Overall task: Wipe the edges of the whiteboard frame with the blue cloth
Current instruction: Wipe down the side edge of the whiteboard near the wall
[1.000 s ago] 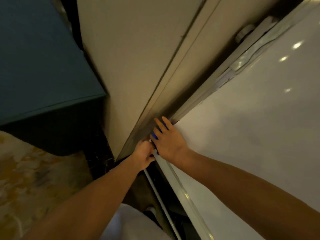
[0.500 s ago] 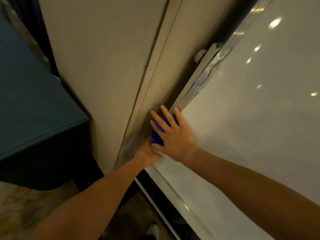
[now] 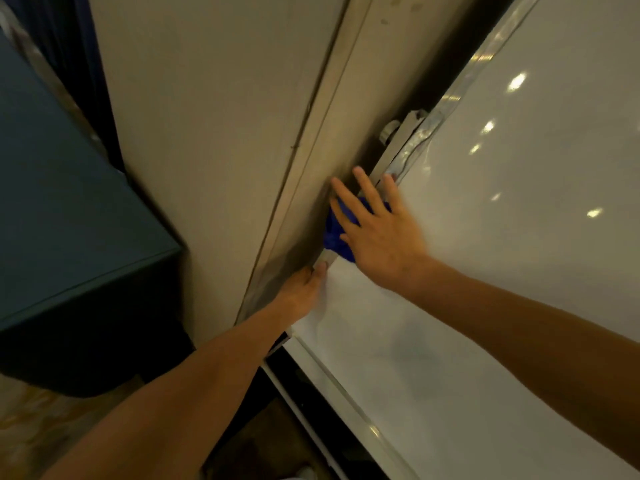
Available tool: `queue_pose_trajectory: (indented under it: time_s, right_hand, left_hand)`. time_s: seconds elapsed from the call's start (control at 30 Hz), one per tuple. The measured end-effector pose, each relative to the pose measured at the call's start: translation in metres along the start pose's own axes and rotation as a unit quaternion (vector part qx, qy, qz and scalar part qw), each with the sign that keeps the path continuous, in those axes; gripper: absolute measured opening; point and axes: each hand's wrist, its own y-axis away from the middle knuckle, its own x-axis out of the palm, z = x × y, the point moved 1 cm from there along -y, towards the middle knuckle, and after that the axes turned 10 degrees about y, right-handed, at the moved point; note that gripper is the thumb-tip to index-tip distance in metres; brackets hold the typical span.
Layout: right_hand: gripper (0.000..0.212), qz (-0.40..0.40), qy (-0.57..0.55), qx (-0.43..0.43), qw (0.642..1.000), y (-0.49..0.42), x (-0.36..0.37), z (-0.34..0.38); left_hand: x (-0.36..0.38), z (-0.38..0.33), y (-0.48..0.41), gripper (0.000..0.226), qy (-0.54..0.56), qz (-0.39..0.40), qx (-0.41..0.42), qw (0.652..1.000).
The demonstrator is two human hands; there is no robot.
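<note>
The white whiteboard (image 3: 502,271) fills the right side, and its silver frame edge (image 3: 460,84) runs up its left side. A blue cloth (image 3: 335,227) lies over that edge. My right hand (image 3: 377,233) presses flat on the cloth with fingers spread, covering most of it. My left hand (image 3: 303,289) rests just below, by the frame edge near the board's lower corner, with its fingers partly hidden behind the frame.
A beige wall (image 3: 214,133) with a vertical trim strip stands directly left of the board. A dark teal cabinet (image 3: 69,220) juts out at the left. A metal bracket and knob (image 3: 398,133) sit on the frame above my right hand. Patterned floor shows below.
My right hand and the cloth have slid upward along the left frame edge. My left hand has stayed near the lower corner, so the two hands are now apart.
</note>
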Motion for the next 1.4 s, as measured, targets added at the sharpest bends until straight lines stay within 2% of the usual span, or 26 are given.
queue_pose_trajectory:
  time_s: [0.17,0.3,0.37,0.5,0.57,0.67,0.77,0.87,0.97,1.0,1.1,1.17,1.27,1.33,1.4]
  right_hand:
    - [0.078,0.049,-0.017,-0.057,0.997,0.026,0.005,0.039]
    - [0.088,0.004,-0.006,0.024,1.0,0.009,0.006,-0.006]
    - [0.09,-0.009,-0.032,0.051,0.998,0.013,0.004,-0.008]
    - [0.08,0.01,-0.048,-0.037,0.998,0.022,0.003,0.035]
    - [0.084,-0.005,-0.038,-0.021,0.999,0.015,0.005,0.021]
    - [0.09,-0.041,-0.037,0.049,0.997,0.009,0.003,-0.022]
    - [0.087,-0.067,-0.05,0.104,0.991,0.009,-0.005,-0.049]
    - [0.087,-0.088,-0.064,0.146,0.983,0.007,-0.016,-0.072]
    - [0.088,-0.11,-0.051,0.199,0.972,-0.001,-0.024,-0.115]
    - [0.085,-0.114,-0.042,0.229,0.966,-0.006,-0.026,-0.137]
    - [0.079,-0.125,-0.047,0.311,0.941,-0.021,-0.04,-0.197]
    - [0.078,-0.147,-0.069,0.3,0.94,-0.025,-0.05,-0.207]
    - [0.063,-0.133,-0.024,0.163,0.977,-0.021,-0.044,-0.19]
    - [0.054,-0.103,0.005,0.134,0.986,-0.016,-0.043,-0.204]
    - [0.056,-0.081,0.043,0.133,0.987,-0.022,-0.051,-0.244]
  left_hand:
    - [0.002,0.003,0.0,0.051,0.068,0.019,0.032,0.997]
    - [-0.004,-0.002,0.006,0.082,0.034,0.008,-0.011,0.999]
    - [-0.007,-0.002,0.01,0.085,0.035,0.006,-0.016,0.999]
    - [-0.006,0.002,0.015,0.059,0.046,-0.012,0.061,0.997]
    - [-0.006,0.0,0.02,0.056,0.043,-0.013,0.072,0.996]
    - [-0.007,-0.018,0.023,0.052,0.044,-0.035,0.119,0.991]
    - [-0.007,-0.067,0.029,0.038,-0.003,-0.086,0.259,0.962]
    - [-0.01,-0.128,0.041,0.027,-0.091,-0.104,0.39,0.911]
    - [-0.012,-0.177,0.058,0.022,-0.149,-0.128,0.468,0.862]
    - [-0.011,-0.19,0.063,0.025,-0.166,-0.138,0.487,0.846]
    - [-0.002,-0.227,0.072,0.052,-0.237,-0.168,0.547,0.785]
    - [0.008,-0.249,0.075,0.063,-0.297,-0.182,0.566,0.747]
    - [0.026,-0.263,0.071,0.076,-0.357,-0.171,0.516,0.76]
    - [0.035,-0.266,0.067,0.081,-0.344,-0.149,0.495,0.784]
    - [0.039,-0.274,0.065,0.079,-0.32,-0.127,0.495,0.798]
